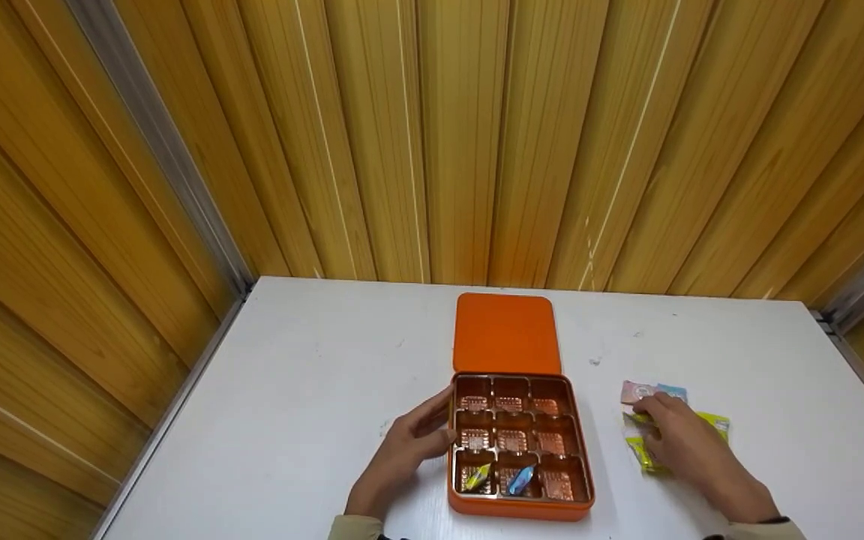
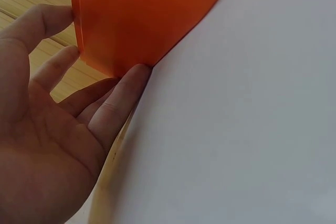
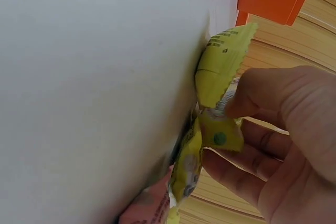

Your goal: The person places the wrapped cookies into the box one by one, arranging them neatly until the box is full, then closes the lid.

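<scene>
An orange tin (image 1: 522,508) with a tray of several compartments lies on the white table, its orange lid (image 1: 505,334) folded back. In the front row, a yellow wrapped candy (image 1: 478,478) stands in the left compartment and a blue wrapped candy (image 1: 522,480) in the middle one. My left hand (image 1: 402,450) rests its spread fingertips against the tin's left side. To the right of the tin, my right hand (image 1: 691,450) pinches a yellow candy packet (image 3: 220,132) between thumb and fingers. Other yellow packets (image 1: 715,424) lie around it, partly hidden by the hand.
Beyond the right hand's fingertips lie a pink packet (image 1: 636,391) and a light blue packet (image 1: 672,391). Wood-patterned panels (image 1: 462,150) wall the white table (image 1: 312,375) at the back and sides.
</scene>
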### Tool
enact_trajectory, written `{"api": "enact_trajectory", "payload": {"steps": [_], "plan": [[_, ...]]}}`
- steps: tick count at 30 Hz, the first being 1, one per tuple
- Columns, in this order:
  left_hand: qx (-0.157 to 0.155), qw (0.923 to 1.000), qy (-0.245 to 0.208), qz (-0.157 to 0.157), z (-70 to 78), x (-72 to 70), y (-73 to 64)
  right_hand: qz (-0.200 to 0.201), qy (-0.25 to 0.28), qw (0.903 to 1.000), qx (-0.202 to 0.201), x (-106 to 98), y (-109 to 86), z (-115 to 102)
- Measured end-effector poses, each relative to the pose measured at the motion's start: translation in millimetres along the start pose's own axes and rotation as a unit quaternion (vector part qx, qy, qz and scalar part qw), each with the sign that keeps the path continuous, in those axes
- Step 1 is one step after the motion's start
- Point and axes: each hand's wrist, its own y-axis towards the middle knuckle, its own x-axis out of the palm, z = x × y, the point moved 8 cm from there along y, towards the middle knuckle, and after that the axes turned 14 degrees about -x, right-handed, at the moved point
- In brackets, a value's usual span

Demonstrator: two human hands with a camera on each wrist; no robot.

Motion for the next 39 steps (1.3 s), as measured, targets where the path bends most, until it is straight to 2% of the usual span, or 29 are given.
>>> {"api": "enact_trajectory", "payload": {"steps": [5, 18, 21, 24, 27, 33, 35, 39], "plan": [[0.001, 1.0, 0.001, -0.002, 0.3, 0.6, -0.4, 0.02, 0.004, 0.9997, -0.012, -3.3, -0.8, -2.7], [0.007, 0.9999, -0.004, -0.008, 1.2, 0.8, -0.9, 0.023, 0.027, 0.9992, 0.019, -11.3, 5.2, -9.7], [0.008, 0.9999, -0.004, -0.008, 1.2, 0.8, -0.9, 0.037, 0.04, 0.9982, 0.023, -15.8, 5.2, -13.0], [0.007, 1.0, -0.002, -0.005, 1.1, 0.6, -0.7, 0.064, 0.039, 0.9972, 0.008, -22.5, 5.6, -19.1], [0.003, 1.0, -0.003, -0.003, 0.9, 0.4, -0.7, 0.108, 0.027, 0.9934, -0.03, -30.2, 6.2, -27.5], [0.001, 0.9999, -0.01, -0.01, 1.1, 2.0, -0.4, 0.189, 0.004, 0.9738, -0.127, -40.6, 5.3, -46.7], [0.001, 0.9999, -0.013, -0.011, 0.9, 2.3, -0.3, 0.196, 0.005, 0.9705, -0.141, -42.2, 5.4, -50.8], [0.005, 0.9999, -0.012, -0.011, 1.0, 2.1, -0.5, 0.184, 0.024, 0.9745, -0.126, -43.8, 7.7, -56.0]]}}
